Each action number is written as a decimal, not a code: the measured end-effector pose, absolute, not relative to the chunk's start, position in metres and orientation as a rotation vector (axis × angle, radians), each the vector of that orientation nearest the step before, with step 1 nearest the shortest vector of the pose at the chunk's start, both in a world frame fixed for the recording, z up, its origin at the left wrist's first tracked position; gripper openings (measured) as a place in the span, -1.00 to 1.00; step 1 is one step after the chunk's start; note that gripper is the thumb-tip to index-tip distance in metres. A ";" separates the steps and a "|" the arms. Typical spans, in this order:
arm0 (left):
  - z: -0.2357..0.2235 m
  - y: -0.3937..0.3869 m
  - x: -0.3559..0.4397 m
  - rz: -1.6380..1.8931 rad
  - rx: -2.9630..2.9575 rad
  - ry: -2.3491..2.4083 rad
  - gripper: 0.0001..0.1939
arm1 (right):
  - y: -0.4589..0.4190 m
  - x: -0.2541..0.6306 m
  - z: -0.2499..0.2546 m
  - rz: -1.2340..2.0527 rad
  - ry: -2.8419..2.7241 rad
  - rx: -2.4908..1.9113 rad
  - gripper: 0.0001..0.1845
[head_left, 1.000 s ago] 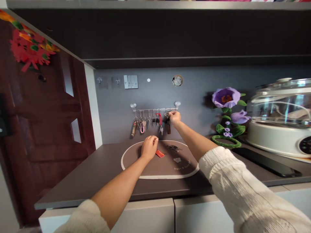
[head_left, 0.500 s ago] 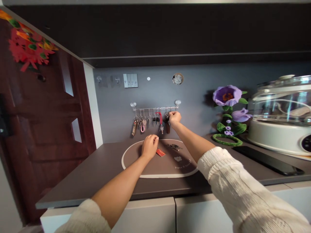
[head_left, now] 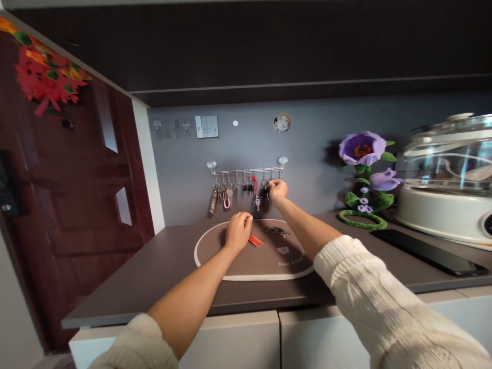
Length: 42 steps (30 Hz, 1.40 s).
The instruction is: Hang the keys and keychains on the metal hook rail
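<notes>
Along the grey wall runs a clear rack (head_left: 246, 171) with several sets of keys on its hooks. My right hand (head_left: 278, 190) is closed in a pinch near the rack's right end, at the metal ring of a key set with a dark brown fob (head_left: 265, 201). Left of that fob hangs a silver key on a red cord (head_left: 255, 185). My left hand (head_left: 239, 229) is low over the brown oval mat (head_left: 209, 253), fingers curled; what they hold is hidden. A red tag (head_left: 255, 240) shows just beside these fingers. Loose keys (head_left: 277, 231) lie on the mat.
To the right stand a purple felt flower (head_left: 363, 148) with a green ring base and a white appliance (head_left: 446, 215) with a clear top. A black phone (head_left: 430, 252) lies before them. A dark shelf (head_left: 246, 46) overhangs the counter; a brown door (head_left: 77, 205) is left.
The view has shifted slightly. My right hand has drawn a little right of the brown fob, which hangs more in sight. My left hand stays almost where it was.
</notes>
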<state>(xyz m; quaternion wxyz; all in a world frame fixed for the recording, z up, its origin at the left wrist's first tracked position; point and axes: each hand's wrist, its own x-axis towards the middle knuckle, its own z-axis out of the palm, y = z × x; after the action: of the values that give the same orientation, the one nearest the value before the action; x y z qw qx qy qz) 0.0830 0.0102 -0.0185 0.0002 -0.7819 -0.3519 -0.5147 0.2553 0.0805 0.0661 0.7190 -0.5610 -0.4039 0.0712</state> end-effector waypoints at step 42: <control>-0.015 0.005 0.081 -1.197 -2.643 -0.999 -0.77 | -0.020 0.269 0.003 0.038 -1.995 -1.674 -0.86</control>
<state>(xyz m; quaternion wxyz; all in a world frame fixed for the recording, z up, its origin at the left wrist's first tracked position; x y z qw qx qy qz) 0.0812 0.0054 -0.0153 0.0366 -0.8607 -0.3255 -0.3897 0.2687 -0.0201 0.0027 0.2655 -0.6197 -0.7385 0.0141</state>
